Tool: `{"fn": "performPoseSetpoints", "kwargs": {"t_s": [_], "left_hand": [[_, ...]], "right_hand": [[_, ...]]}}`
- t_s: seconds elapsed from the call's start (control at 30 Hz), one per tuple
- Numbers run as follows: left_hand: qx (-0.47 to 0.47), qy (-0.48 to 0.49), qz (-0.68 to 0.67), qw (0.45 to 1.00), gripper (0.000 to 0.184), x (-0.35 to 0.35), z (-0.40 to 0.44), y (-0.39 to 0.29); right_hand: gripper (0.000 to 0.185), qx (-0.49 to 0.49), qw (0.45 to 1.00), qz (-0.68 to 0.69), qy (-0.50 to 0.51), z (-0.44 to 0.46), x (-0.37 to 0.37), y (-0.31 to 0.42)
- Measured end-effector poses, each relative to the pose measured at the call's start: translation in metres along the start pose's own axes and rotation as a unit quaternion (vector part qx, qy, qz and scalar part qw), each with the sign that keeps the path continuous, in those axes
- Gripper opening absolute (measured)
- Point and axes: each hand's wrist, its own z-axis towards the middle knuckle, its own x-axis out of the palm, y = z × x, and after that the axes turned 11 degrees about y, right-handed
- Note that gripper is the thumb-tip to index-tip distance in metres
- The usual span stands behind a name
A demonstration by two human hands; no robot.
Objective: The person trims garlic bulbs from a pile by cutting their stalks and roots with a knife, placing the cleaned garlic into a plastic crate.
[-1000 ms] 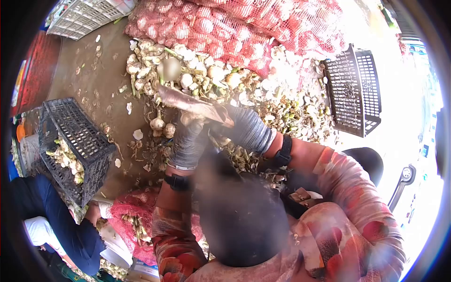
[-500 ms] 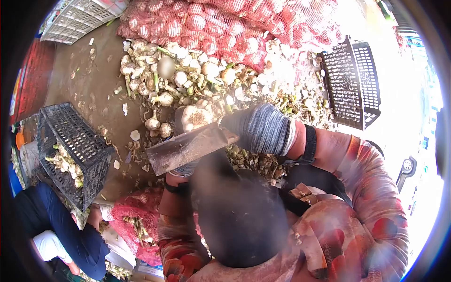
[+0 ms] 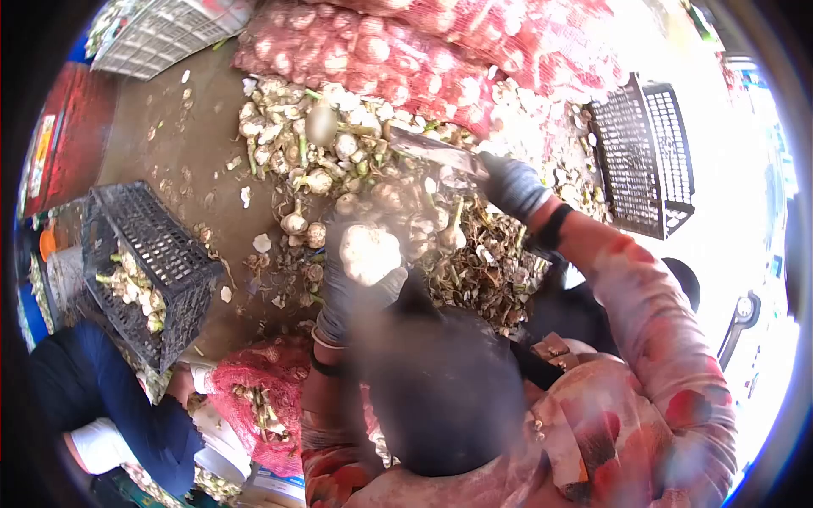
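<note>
My left hand (image 3: 335, 292), in a grey glove, is closed around a large white garlic bulb (image 3: 370, 254), just above the pile. Its lower fingers are partly hidden by a dark blurred shape. In my right hand (image 3: 515, 186), also gloved in grey, is the handle of a cleaver (image 3: 436, 152). The broad blade points left over the heap, away from the bulb in my left hand. Loose garlic bulbs with stems (image 3: 315, 180) lie beyond my hands. Trimmed stalks and dry skins (image 3: 483, 271) are heaped between my arms.
Red mesh sacks of garlic (image 3: 364, 55) line the back. A black plastic crate (image 3: 631, 161) stands at right, another crate (image 3: 169, 254) with garlic at left. A co-worker in a dark sleeve (image 3: 127, 398) is at lower left beside a red mesh bag (image 3: 267, 377). A pale crate (image 3: 169, 42) sits at upper left.
My right hand has swung the cleaver up and away from my left hand, which the blade was partly covering. The held garlic bulb now shows fully. The whole view has shifted slightly.
</note>
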Motion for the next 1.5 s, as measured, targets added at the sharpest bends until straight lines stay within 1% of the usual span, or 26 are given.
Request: {"fn": "performPoseSetpoints", "kwargs": {"t_s": [0.07,0.1,0.17,0.27,0.43,0.57,0.63,0.7,0.77,0.8,0.83,0.87,0.9,0.93,0.97,1.0,1.03,1.1,1.17,1.2,1.23,1.27,1.37,1.43,1.47,1.5], "left_hand": [[-0.074,-0.022,-0.067,0.995,0.022,0.0,-0.007,-0.014],[-0.098,0.004,-0.115,0.989,0.023,0.004,-0.007,-0.007],[-0.106,0.046,-0.14,0.983,0.025,0.015,-0.013,0.011],[-0.091,0.073,-0.103,0.988,0.028,0.022,-0.03,0.023],[-0.06,0.092,-0.076,0.991,0.033,0.023,-0.05,0.023],[0.019,0.097,-0.04,0.994,0.038,0.01,-0.05,0.018],[0.049,0.081,-0.044,0.995,0.04,0.007,-0.042,0.007],[-0.112,0.067,-0.223,0.966,0.029,0.006,-0.031,-0.014],[-0.191,0.05,-0.299,0.934,0.024,-0.003,-0.034,-0.015],[-0.081,0.034,-0.117,0.989,0.022,-0.013,-0.038,-0.007],[0.031,0.02,0.072,0.997,0.019,-0.024,-0.045,0.0],[-0.046,0.003,0.043,0.998,0.01,-0.051,-0.05,-0.004],[-0.099,-0.086,-0.164,0.978,0.023,-0.073,-0.071,0.011],[-0.081,-0.231,-0.435,0.866,0.036,-0.095,-0.091,0.026],[-0.033,-0.371,-0.58,0.724,0.05,-0.117,-0.111,0.041],[0.027,-0.42,-0.588,0.691,0.057,-0.144,-0.106,0.032],[-0.021,-0.379,-0.658,0.651,0.064,-0.165,-0.116,0.029],[-0.156,-0.48,-0.623,0.598,0.062,-0.161,-0.102,0.055],[-0.278,-0.377,-0.501,0.728,0.058,-0.099,-0.075,0.106],[-0.376,-0.321,-0.468,0.733,0.052,-0.07,-0.047,0.114],[-0.407,-0.269,-0.445,0.751,0.05,-0.031,-0.029,0.128],[-0.373,-0.28,-0.447,0.763,0.042,0.022,-0.026,0.171],[-0.368,-0.054,-0.271,0.888,0.046,0.067,0.012,0.205],[-0.541,-0.105,-0.1,0.828,0.046,0.065,0.032,0.186],[-0.472,-0.173,-0.068,0.862,0.039,0.073,0.031,0.192],[-0.47,-0.172,-0.068,0.863,0.039,0.074,0.031,0.189]], "right_hand": [[0.035,-0.076,0.997,-0.009,-0.024,-0.022,-0.012,0.024],[0.035,-0.067,0.997,-0.007,-0.024,-0.038,-0.025,0.048],[0.028,-0.216,0.973,-0.052,0.069,-0.051,-0.043,0.081],[0.028,-0.304,0.952,-0.004,0.04,-0.054,-0.036,0.092],[0.026,-0.279,0.956,-0.035,0.083,-0.043,-0.022,0.084],[0.023,-0.309,0.948,-0.074,0.002,-0.036,-0.007,0.067],[0.024,-0.273,0.958,-0.088,0.017,-0.033,-0.003,0.062],[0.024,-0.279,0.956,-0.091,0.016,-0.032,0.0,0.062],[0.025,-0.169,0.971,-0.111,0.127,-0.023,0.006,0.061],[0.026,-0.094,0.989,-0.085,0.072,-0.008,0.024,0.033],[0.026,-0.018,0.998,-0.057,0.016,0.003,0.037,0.0],[0.026,-0.002,0.999,-0.039,-0.021,-0.006,0.031,-0.009],[0.027,0.014,0.998,-0.021,-0.054,-0.015,0.025,-0.016],[0.027,0.025,0.998,-0.018,-0.045,-0.018,0.02,-0.023],[0.028,0.04,0.998,-0.015,-0.035,-0.023,0.017,-0.029],[0.031,0.035,0.998,-0.015,-0.055,-0.028,0.011,-0.027],[0.032,0.034,0.997,0.015,-0.069,-0.029,0.01,-0.028],[0.034,0.04,0.995,0.03,-0.083,-0.026,0.014,-0.027],[0.04,0.032,0.994,0.072,-0.078,-0.027,0.009,-0.002],[0.039,0.02,0.995,0.07,-0.062,-0.023,0.015,-0.002],[0.039,0.011,0.997,0.068,-0.046,-0.02,0.022,-0.003],[0.035,0.038,0.999,0.031,-0.017,-0.022,0.012,0.015],[0.026,0.011,0.999,0.047,0.021,-0.028,0.005,0.032],[0.026,-0.037,0.999,0.024,0.007,-0.027,0.008,0.034],[0.025,-0.031,0.999,0.0,0.029,-0.027,0.007,0.037],[0.025,-0.026,0.998,-0.022,0.051,-0.027,0.005,0.039]]}}
